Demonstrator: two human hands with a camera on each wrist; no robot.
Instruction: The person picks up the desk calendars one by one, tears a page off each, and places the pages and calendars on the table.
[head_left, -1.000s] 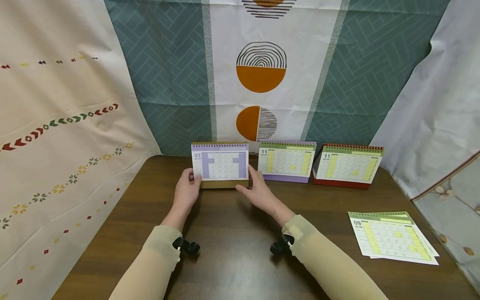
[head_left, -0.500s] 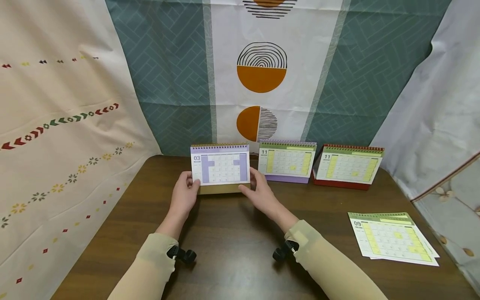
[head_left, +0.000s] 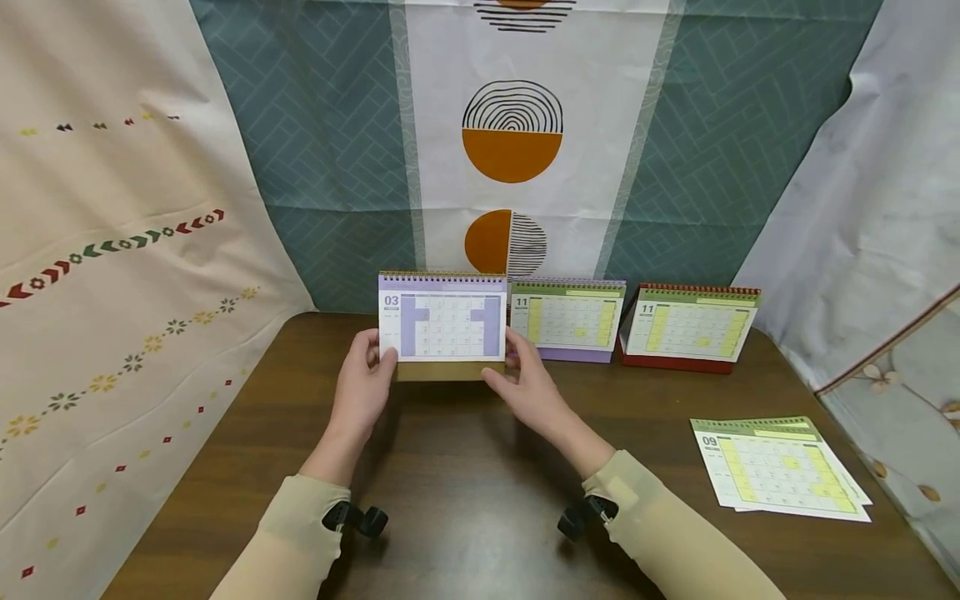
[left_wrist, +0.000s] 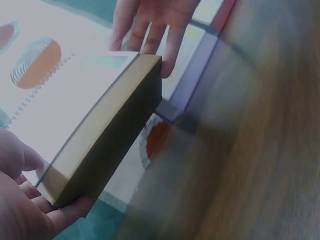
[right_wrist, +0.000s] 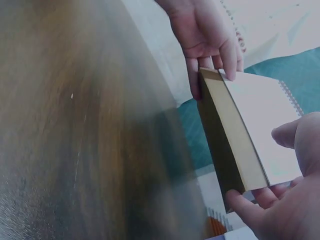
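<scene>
A desk calendar [head_left: 450,329] with a lilac "03" page and a gold-brown stand is held up between both hands, facing the head camera. My left hand [head_left: 363,383] pinches its left side, thumb on the front and fingers behind. At the opposite side my right hand [head_left: 536,396] grips the edge, its thumb before the front near the lower corner. From the left wrist, the stand's underside [left_wrist: 120,132] shows raised off the wooden table. The right wrist view has the right thumb [right_wrist: 287,135] over the white page and fingers under the end of the stand.
To the right stand two more desk calendars showing "11", one on a purple stand [head_left: 573,354] and one on a red stand [head_left: 675,362]. Loose green-and-yellow calendar sheets [head_left: 780,471] lie on the table [head_left: 450,500] at right. Patterned cloth [head_left: 322,125] hangs behind.
The right hand's fingers have closed onto the calendar's right side. Both hands first drew the calendar slightly forward, then raised it off the table. The head view has shifted a little.
</scene>
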